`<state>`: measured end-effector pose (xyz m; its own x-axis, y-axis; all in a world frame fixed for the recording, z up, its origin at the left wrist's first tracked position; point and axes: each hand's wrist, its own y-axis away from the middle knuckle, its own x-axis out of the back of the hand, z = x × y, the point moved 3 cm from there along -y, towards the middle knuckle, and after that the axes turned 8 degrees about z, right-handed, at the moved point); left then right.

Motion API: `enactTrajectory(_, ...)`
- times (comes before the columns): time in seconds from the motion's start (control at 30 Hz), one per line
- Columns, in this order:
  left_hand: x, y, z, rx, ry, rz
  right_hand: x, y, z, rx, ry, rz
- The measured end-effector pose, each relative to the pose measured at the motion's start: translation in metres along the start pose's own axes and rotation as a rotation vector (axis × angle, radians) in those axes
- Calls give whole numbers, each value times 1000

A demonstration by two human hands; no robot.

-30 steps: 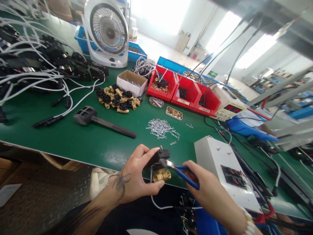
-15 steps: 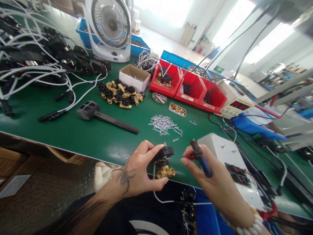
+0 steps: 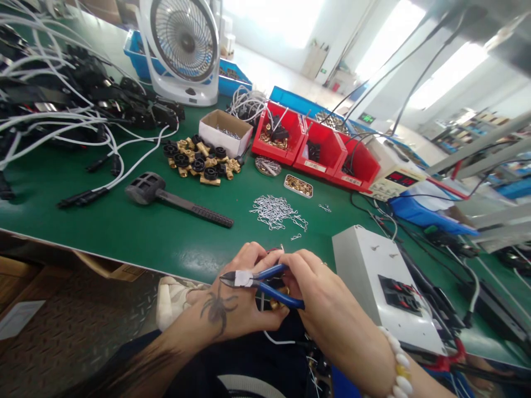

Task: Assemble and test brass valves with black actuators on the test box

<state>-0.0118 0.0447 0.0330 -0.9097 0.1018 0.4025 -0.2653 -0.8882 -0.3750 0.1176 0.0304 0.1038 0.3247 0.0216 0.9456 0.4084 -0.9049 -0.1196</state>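
Observation:
My left hand is closed around a brass valve fitting with a black housing on it. Most of the assembly is hidden behind my fingers. A white cable hangs below it. My right hand grips blue-handled pliers, their jaws pointing left over the back of my left hand. The fingertips of my right hand meet the top of the held part, and what they do there is covered. Beyond both hands lies a pile of small metal spring clips on the green bench.
A black mallet lies left of the clips. Behind it are brass fittings with black caps, a white carton, and red bins. A grey-white box stands at right, a fan at back left.
My right hand has moved left to the valve assembly held in my left hand. The pliers have swung round so their jaws point left. The left hand keeps its hold.

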Motion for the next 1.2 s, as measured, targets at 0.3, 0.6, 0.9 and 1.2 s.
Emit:
enactTrajectory(0.3,6,-2,-11,-30,27,-81,14,0,12,212,-2,138)
enactTrajectory(0.6,7,8,-3,102,74,74,16,41,60,-150,-7,327)
enactTrajectory(0.9,7,4,-1,123,72,86,28,51,57,-222,118,604)
enactTrajectory(1.2,6,4,0,117,80,110,33,55,59,-292,117,722)
